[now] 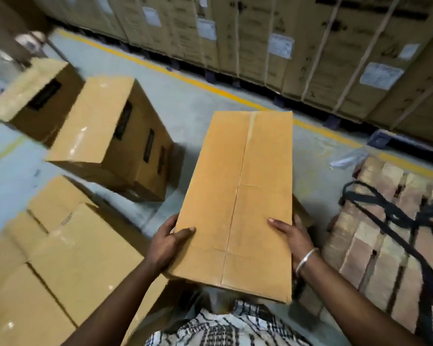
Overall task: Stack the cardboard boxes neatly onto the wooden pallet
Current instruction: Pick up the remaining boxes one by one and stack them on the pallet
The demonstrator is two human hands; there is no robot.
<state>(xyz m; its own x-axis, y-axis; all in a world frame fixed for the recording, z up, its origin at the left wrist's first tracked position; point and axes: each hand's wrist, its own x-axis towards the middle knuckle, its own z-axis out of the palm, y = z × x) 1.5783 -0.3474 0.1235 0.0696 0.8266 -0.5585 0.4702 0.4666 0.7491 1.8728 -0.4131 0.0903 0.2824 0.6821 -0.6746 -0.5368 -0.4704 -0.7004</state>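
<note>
Your left hand (166, 242) and right hand (293, 234) grip the long cardboard box (238, 196) by its near sides, thumbs curled over the top, holding it in the air. The wooden pallet (375, 236) lies just to its right, black strap (395, 216) draped across it; more boxes (60, 258) sit at the left

one held box (238, 196), two hands (168, 242), one pallet (385, 221), one strap (398, 216)

The wooden pallet (375, 236) runs off the right edge; the labels (380, 72) on the stacked cartons (310, 46) along the top are perhaps shipping slips, blurred past reading.
</note>
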